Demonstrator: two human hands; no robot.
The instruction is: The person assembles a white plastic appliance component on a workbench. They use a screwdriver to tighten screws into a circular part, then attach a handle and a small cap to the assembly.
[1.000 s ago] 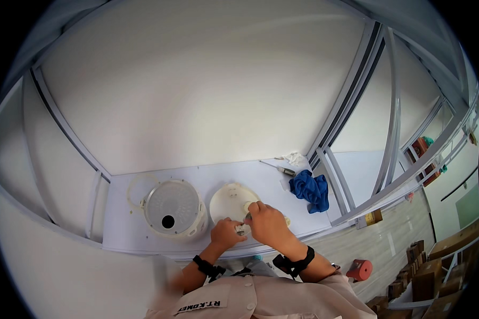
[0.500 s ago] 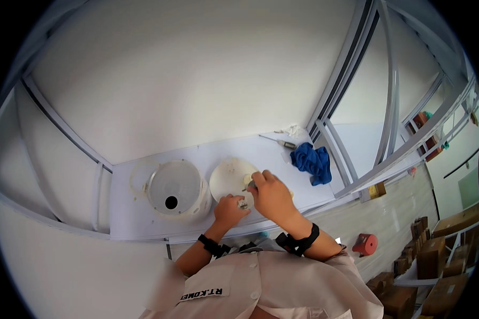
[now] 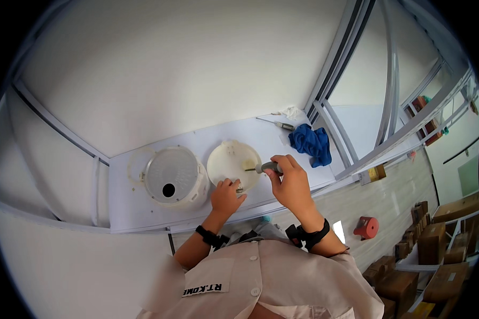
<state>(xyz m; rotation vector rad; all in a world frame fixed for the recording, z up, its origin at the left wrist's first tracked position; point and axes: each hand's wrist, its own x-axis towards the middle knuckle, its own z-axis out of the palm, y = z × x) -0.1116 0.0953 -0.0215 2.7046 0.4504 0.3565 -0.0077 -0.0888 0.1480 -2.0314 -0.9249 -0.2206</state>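
In my right hand [image 3: 291,183] is a short screwdriver [image 3: 261,168] with a grey handle, my fingers closed around the handle's end. Its thin shaft points left, over a round white lid-like dish [image 3: 223,159] on the table. A pale yellowish spot [image 3: 248,164] shows on the dish near the tip. At the dish's near edge my left hand [image 3: 227,198] is closed, its fingers curled round a small metallic piece [image 3: 239,190], mostly hidden. To the left stands a white drum [image 3: 194,194] with a grey perforated-looking top and a round black hole.
A second screwdriver [image 3: 283,126] lies at the back right beside a crumpled blue cloth [image 3: 311,143] and white scraps [image 3: 291,112]. Metal frame bars [image 3: 341,139] border the table [image 3: 183,139] on the right. A red stool [image 3: 366,227] and cardboard boxes [image 3: 431,255] stand on the floor.
My right hand has moved right, away from my left hand, bringing the screwdriver into clear view. My left hand stays by the dish's near edge with the small piece.
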